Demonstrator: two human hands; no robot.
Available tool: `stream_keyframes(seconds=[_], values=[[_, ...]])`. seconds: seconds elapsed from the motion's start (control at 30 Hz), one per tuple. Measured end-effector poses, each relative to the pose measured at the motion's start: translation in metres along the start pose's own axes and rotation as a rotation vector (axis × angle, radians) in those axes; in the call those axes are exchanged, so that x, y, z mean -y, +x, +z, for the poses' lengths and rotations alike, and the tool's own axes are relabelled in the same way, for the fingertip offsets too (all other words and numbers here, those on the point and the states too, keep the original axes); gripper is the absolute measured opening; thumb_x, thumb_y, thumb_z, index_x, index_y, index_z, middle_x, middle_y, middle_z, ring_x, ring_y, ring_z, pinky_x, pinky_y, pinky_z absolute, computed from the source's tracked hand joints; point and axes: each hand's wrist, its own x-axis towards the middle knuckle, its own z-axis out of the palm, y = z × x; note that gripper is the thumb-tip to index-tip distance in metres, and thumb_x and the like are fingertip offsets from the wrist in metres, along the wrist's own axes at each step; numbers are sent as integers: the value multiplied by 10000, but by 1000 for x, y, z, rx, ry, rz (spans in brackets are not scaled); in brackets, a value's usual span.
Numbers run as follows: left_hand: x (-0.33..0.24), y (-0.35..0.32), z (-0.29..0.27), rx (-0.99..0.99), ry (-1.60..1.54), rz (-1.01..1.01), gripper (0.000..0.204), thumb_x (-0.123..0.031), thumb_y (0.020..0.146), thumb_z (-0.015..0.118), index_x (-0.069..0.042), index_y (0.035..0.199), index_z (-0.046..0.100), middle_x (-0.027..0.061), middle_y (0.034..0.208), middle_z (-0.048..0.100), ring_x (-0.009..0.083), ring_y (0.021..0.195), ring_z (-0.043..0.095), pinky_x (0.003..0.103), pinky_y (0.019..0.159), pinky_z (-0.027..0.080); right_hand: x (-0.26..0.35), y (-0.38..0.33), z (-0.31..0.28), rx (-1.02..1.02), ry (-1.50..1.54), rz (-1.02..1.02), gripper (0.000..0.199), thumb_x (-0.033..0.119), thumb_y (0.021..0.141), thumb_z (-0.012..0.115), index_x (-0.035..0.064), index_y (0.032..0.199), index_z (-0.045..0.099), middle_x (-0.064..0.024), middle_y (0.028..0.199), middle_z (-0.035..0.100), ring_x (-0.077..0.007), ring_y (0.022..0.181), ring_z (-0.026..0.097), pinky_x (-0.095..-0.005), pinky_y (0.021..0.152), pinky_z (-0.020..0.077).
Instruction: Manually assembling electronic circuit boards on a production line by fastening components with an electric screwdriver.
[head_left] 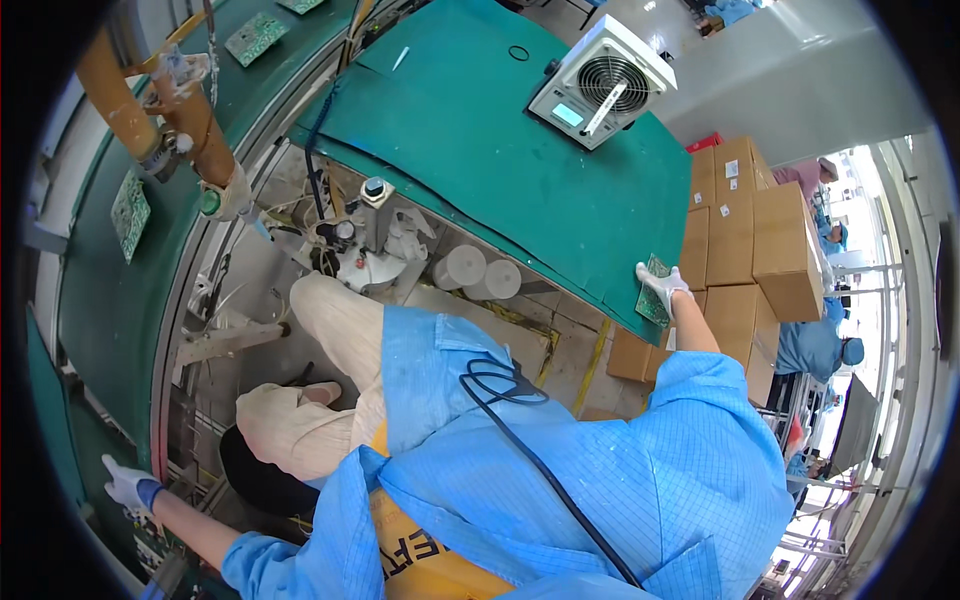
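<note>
My right hand (pixel 664 287), in a white glove, is on a green circuit board (pixel 651 308) at the right end of the green-topped table (pixel 450 120). Thumb and fingers lie across the board, whose ends show on both sides of the hand. Far off at the lower left, my left hand (pixel 128 484), also gloved, reaches over the green surface of the line beside me. One finger points outward there, apart from the others, and I see nothing held. Close below that hand lie populated circuit boards (pixel 150 540), partly cut off by the dark rim.
A white ionizing fan (pixel 604 82) stands on the table's far side. Cardboard boxes (pixel 735 215) are stacked past its right end. More circuit boards (pixel 131 215) lie on the left line, under an orange-brown arm (pixel 190 120). White rolls (pixel 465 266) sit below the table. People work far right.
</note>
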Motion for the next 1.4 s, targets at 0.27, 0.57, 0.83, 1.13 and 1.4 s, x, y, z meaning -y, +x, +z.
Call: stream_keyframes(seconds=[0.27, 0.57, 0.83, 1.13, 1.4], values=[[-155, -239, -82, 491, -785, 401, 96, -66, 854, 593, 13, 903, 568, 74, 930, 560, 189, 852, 534, 330, 808, 452, 1, -9, -9, -234, 195, -292, 867, 400, 690, 762, 51, 1395, 396, -218, 1298, 537, -332, 1144, 570, -393, 966, 465], [-174, -436, -162, 1784, -751, 353, 386, -112, 834, 697, -8, 1192, 595, 91, 1119, 649, 165, 1025, 620, 298, 915, 487, 158, -234, -33, 1683, 829, -869, 953, 481, 708, 708, 76, 1452, 273, -217, 1351, 473, -414, 1133, 564, -464, 921, 498], [-124, -441, -187, 2387, -1158, -670, 707, -278, 819, 742, -30, 1388, 403, 141, 1352, 503, 247, 1207, 519, 388, 1037, 417, 241, -386, 101, 2078, 746, -920, 1013, 380, 599, 780, -9, 1413, 317, -252, 1266, 511, -359, 1032, 614, -438, 875, 538], [-89, -411, -239, 1631, -2167, -1577, 748, -308, 793, 756, -105, 1412, 390, 69, 1390, 477, 273, 1262, 463, 427, 1089, 349, 255, -476, 140, 1052, -2, -2557, 796, 281, 731, 688, -15, 1389, 354, -253, 1377, 408, -394, 1285, 398, -481, 1085, 305], [-56, -346, -241, 945, -2035, -850, 760, -142, 802, 712, -85, 1447, 315, 137, 1422, 426, 281, 1278, 465, 421, 1075, 394, 252, -501, 148, 1627, 505, -1935, 1012, 215, 649, 828, 10, 1457, 256, -190, 1437, 364, -323, 1317, 401, -430, 1083, 343]])
